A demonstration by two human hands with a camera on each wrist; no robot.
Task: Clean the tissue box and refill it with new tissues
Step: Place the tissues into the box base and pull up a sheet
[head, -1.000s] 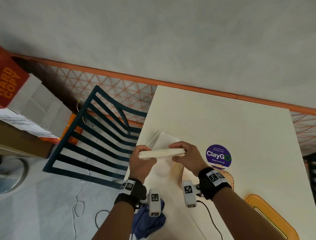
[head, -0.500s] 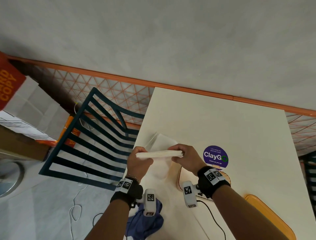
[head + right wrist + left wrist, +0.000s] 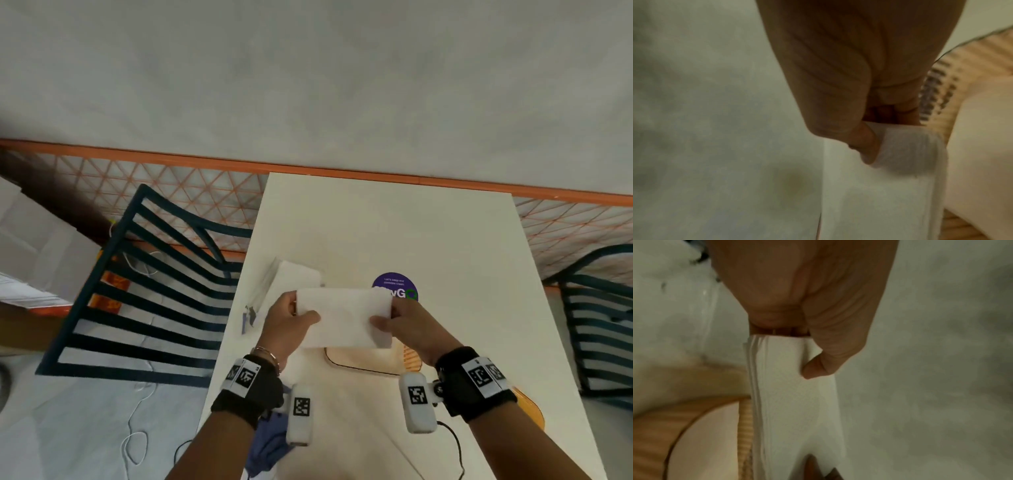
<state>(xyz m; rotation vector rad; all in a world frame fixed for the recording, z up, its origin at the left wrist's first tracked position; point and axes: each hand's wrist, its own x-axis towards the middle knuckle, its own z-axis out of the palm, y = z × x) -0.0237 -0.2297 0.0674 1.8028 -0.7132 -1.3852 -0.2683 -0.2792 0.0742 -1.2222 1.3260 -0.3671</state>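
Observation:
A flat stack of white tissues (image 3: 344, 317) is held level above the table (image 3: 394, 222) by both hands. My left hand (image 3: 291, 322) grips its left end, thumb on top. My right hand (image 3: 400, 323) grips the right end the same way. The left wrist view shows the tissue stack (image 3: 797, 402) edge-on under the thumb, the right wrist view shows the tissue stack (image 3: 890, 186) likewise. Just below the stack stands the wooden tissue box (image 3: 363, 361) with its opening upward, mostly hidden by the tissues; the tissue box (image 3: 674, 426) shows in the left wrist view too.
A clear plastic tissue wrapper (image 3: 274, 284) lies on the table behind my left hand. A purple round sticker (image 3: 394, 284) is on the tabletop. A blue cloth (image 3: 267, 442) hangs at the near left edge. An orange tray (image 3: 529, 409) sits near right. Dark slatted chairs (image 3: 144, 291) flank the table.
The tissue stack has tipped from edge-on to flat, its broad face now up, and has come nearer, over the wooden box. Both hands kept their grip.

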